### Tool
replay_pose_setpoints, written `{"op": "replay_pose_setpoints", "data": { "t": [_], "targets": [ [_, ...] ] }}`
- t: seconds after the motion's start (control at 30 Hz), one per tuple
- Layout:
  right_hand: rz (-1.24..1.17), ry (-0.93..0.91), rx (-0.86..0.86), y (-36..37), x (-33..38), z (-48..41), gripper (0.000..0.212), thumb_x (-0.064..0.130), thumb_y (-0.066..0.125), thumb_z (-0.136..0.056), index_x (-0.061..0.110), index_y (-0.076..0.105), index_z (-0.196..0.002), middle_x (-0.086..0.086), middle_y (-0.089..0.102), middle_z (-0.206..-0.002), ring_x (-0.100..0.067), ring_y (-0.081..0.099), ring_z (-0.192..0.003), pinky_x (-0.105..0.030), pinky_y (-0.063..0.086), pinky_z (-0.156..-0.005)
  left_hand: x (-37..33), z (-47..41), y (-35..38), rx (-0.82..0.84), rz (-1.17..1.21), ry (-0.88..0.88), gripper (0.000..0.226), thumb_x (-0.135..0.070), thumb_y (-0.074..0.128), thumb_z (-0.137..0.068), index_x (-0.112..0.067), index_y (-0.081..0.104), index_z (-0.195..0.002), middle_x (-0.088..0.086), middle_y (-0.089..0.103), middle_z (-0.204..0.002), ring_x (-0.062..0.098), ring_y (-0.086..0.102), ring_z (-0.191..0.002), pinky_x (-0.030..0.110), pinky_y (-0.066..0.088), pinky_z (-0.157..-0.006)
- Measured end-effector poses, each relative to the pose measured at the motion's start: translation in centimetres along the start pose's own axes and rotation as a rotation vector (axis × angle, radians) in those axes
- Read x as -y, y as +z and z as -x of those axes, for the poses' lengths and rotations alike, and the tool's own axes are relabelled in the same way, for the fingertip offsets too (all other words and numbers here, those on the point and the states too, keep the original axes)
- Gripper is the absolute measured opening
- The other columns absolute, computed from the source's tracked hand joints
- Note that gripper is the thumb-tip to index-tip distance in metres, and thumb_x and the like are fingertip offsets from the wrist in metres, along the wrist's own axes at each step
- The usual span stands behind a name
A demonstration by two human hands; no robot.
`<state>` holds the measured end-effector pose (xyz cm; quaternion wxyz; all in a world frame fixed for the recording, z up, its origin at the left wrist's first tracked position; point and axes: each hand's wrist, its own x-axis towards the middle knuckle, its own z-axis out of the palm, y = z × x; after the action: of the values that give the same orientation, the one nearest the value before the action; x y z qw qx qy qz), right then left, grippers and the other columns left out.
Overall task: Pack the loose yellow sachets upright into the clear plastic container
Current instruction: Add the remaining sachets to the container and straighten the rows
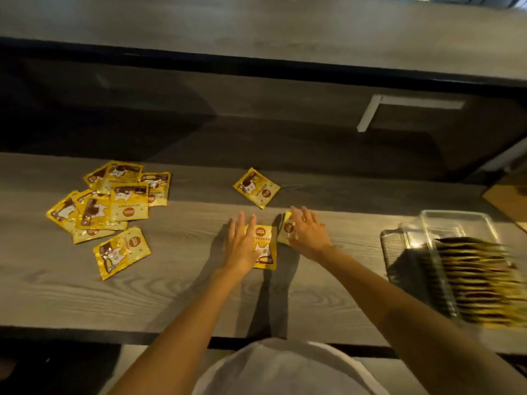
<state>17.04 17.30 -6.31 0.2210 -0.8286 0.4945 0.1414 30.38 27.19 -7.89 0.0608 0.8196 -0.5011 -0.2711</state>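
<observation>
At the far left of the wooden counter [185,297] lies a loose heap of yellow sachets [114,201], overlapping and face up. One stray sachet [122,252] lies flat just nearer than the heap. These look like the stock not yet packed.

Toward the middle, a lone sachet [256,187] lies askew on the far side, apart from both hands.

The left hand [242,246] lies palm down with fingers straight and apart, pressing on the left part of a flat sachet [266,252]. Probably it is pinning or sliding it so that it can be gathered.

Just to the right, the right hand [309,232] rests with its fingers spread over another sachet [287,228], whose left edge shows beside the fingers. It is not clamped round it. The two sachets lie close, likely to be drawn into one stack.

At the right edge stands the clear plastic container [462,220], holding a dense row of packed sachets [479,280] on edge, near the right forearm.
</observation>
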Motion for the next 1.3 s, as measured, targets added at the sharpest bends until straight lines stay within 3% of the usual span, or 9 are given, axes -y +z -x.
{"op": "replay_pose_setpoints", "data": {
  "t": [0.07, 0.2, 0.4, 0.57, 0.67, 0.77, 1.0, 1.13, 1.3],
  "targets": [
    [0.021, -0.049, 0.094, -0.4, -0.8, -0.5, 0.077, 0.017, 0.051, -0.092, 0.017, 0.001, -0.150, -0.008, 0.007, -0.159, -0.029, 0.002, -0.147, -0.048, 0.015, -0.116, -0.7, -0.5, 0.0, 0.089, -0.072, 0.065, 0.078, -0.017, 0.052, -0.093, -0.022, -0.001, -0.150, 0.003, -0.005, -0.159, 0.024, -0.008, -0.147, 0.043, 0.005, -0.119],
    [0.145, -0.068, -0.011, -0.6, -1.9, -0.7, 0.082, 0.011, 0.058, -0.086, 0.013, 0.006, -0.149, -0.013, 0.026, -0.150, -0.032, 0.024, -0.140, -0.045, 0.022, -0.115, -2.1, -0.6, 0.5, 0.024, -0.121, 0.045, 0.076, -0.014, 0.059, -0.088, -0.020, 0.013, -0.149, 0.005, 0.025, -0.151, 0.022, 0.020, -0.142, 0.037, 0.018, -0.114],
    [-0.184, -0.044, -0.151, -3.6, -4.2, -0.1, 0.030, 0.015, 0.054, -0.089, 0.003, 0.054, -0.116, -0.019, 0.057, -0.121, -0.037, 0.054, -0.114, -0.043, 0.045, -0.093, -5.7, -0.4, -1.2, -0.152, 0.111, -0.109, 0.035, -0.008, 0.060, -0.086, -0.007, 0.053, -0.120, 0.012, 0.044, -0.129, 0.029, 0.045, -0.120, 0.038, 0.040, -0.092],
    [-0.455, -0.002, -0.439, -9.1, -8.1, 1.2, 0.014, 0.016, 0.058, -0.088, 0.003, 0.064, -0.089, -0.020, 0.069, -0.096, -0.037, 0.063, -0.096, -0.041, 0.049, -0.077, -12.2, -0.3, -4.6, -0.366, 0.330, -0.004, 0.014, -0.003, 0.056, -0.085, -0.007, 0.064, -0.096, 0.015, 0.065, -0.104, 0.033, 0.059, -0.100, 0.036, 0.045, -0.079],
    [-0.618, -0.031, -0.560, -12.0, -11.4, 2.8, 0.009, 0.009, 0.060, -0.087, 0.005, 0.063, -0.094, -0.016, 0.069, -0.094, -0.030, 0.065, -0.092, -0.042, 0.054, -0.075, -16.8, 0.2, -5.6, -0.419, 0.366, 0.112, 0.019, -0.003, 0.054, -0.086, -0.007, 0.066, -0.101, 0.014, 0.068, -0.103, 0.029, 0.060, -0.100, 0.033, 0.044, -0.079],
    [-0.713, -0.061, -0.631, -14.0, -15.4, 4.8, 0.027, 0.000, 0.055, -0.088, 0.012, 0.058, -0.112, -0.009, 0.062, -0.107, -0.018, 0.061, -0.100, -0.035, 0.058, -0.077, -21.5, 0.7, -5.2, -0.436, 0.378, 0.253, 0.024, -0.001, 0.052, -0.087, -0.008, 0.068, -0.103, 0.010, 0.069, -0.105, 0.023, 0.062, -0.100, 0.026, 0.043, -0.079],
    [-0.870, 0.078, -0.820, -14.9, -25.1, 9.1, 0.017, 0.001, 0.053, -0.088, 0.006, 0.060, -0.103, -0.006, 0.059, -0.096, -0.019, 0.058, -0.093, -0.022, 0.050, -0.064, -30.8, 1.9, -0.9, -0.345, 0.450, 0.463, 0.025, -0.002, 0.051, -0.090, -0.009, 0.067, -0.108, 0.008, 0.066, -0.110, 0.020, 0.058, -0.105, 0.025, 0.046, -0.087],
    [-0.866, 0.168, -0.843, -13.9, -29.3, 10.3, 0.018, 0.001, 0.052, -0.085, 0.002, 0.060, -0.101, -0.008, 0.057, -0.094, -0.020, 0.054, -0.088, -0.018, 0.042, -0.056, -34.4, 2.3, 1.6, -0.273, 0.453, 0.538, 0.029, 0.000, 0.050, -0.089, -0.007, 0.067, -0.111, 0.012, 0.066, -0.112, 0.025, 0.058, -0.107, 0.033, 0.046, -0.095],
    [-0.851, 0.221, -0.754, -13.1, -31.9, 10.1, 0.015, 0.002, 0.050, -0.088, 0.005, 0.058, -0.100, -0.009, 0.054, -0.095, -0.019, 0.051, -0.088, -0.017, 0.036, -0.051, -36.2, 2.0, 3.8, -0.194, 0.394, 0.553, 0.031, 0.001, 0.045, -0.091, -0.005, 0.066, -0.113, 0.013, 0.065, -0.116, 0.026, 0.055, -0.112, 0.028, 0.040, -0.095]
  ]
}}
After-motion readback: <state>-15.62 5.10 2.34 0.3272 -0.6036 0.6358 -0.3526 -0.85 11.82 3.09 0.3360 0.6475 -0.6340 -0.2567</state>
